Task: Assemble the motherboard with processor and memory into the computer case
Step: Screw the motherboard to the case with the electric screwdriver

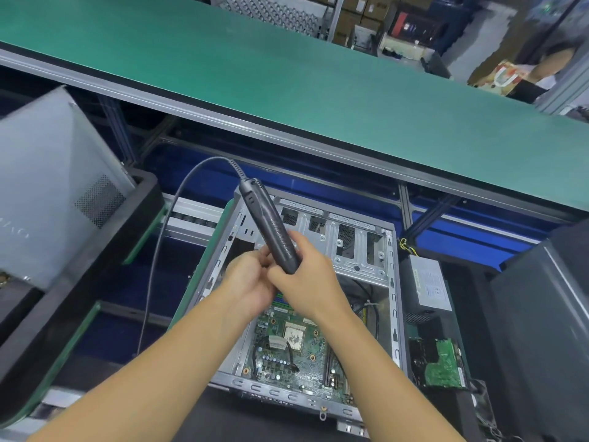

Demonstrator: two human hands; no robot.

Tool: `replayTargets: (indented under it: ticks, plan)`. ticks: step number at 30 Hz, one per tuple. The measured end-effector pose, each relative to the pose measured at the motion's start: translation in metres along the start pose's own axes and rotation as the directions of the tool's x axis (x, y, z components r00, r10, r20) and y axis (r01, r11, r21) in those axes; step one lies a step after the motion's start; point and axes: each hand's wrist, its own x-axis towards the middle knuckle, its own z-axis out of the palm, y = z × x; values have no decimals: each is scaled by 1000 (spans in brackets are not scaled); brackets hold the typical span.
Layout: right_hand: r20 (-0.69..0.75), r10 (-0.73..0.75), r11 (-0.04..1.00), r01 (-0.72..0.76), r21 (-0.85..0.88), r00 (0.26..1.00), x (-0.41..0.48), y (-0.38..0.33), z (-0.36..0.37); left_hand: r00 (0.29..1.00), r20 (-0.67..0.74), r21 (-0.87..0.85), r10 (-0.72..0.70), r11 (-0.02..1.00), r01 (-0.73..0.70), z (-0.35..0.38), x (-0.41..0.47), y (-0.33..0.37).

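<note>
Dark-grey electric screwdriver (pixel 271 224) tilts above the cased motherboard (pixel 287 354); we note our right grip (pixel 309 282) clasping its lower end, left grip (pixel 248 282) curled against it.

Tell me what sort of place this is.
Probably a computer assembly line in a factory: an open computer case holding a motherboard, a corded screwdriver, a long green bench, and stacked cardboard boxes behind.

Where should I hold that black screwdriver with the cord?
Hold the screwdriver round its ribbed lower barrel, coming from the right. The ribs give hold, the cord leaves the top end, and it leans up to the left.
</note>
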Motion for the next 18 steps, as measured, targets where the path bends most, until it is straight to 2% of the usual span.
replayTargets:
  ticks: [2,7,10,13,15,18]
  plan:
    - [28,-9,999,10,-37,1000,0,-1,-5,1000,-7,59,8,998,-8,-2,0,1]
    - [92,-49,999,47,25,995,2,-5,-16,985,159,239,-70,970,30,-27,1,26]
    - [140,-58,989,38,143,988,8,-3,-29,990,92,326,-107,943,72,-51,3,35]
    - [180,-30,969,-16,248,983,14,-1,-37,984,84,492,-154,866,94,-64,3,32]
    - [221,-12,927,-72,369,975,17,-1,-37,981,100,636,-169,769,68,-66,3,25]
    - [253,-18,840,-123,529,967,22,-5,-31,989,118,743,-88,669,-29,-66,3,14]
